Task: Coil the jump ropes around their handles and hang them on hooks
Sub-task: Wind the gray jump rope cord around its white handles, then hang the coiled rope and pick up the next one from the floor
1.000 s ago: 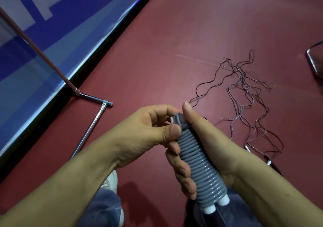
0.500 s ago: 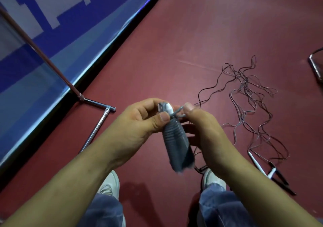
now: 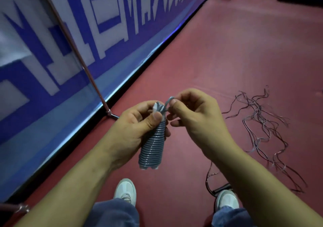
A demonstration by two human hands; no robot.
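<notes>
While the grey plastic jump rope wound tightly round its two white-ended handles (image 3: 152,146) hangs in mid-air just right of the slanted metal stand pole's (image 3: 79,57) foot, I see the left hand (image 3: 134,128) gripping its upper half, thumb pressed across the top turns. The right hand (image 3: 194,118) pinches the free grey end loop (image 3: 169,101) above. I judge the bundle light, its cord smooth and springy, apt to unwind; hold the top turns. Farther right of the pole, thin dark ropes (image 3: 257,106) lie tangled.
</notes>
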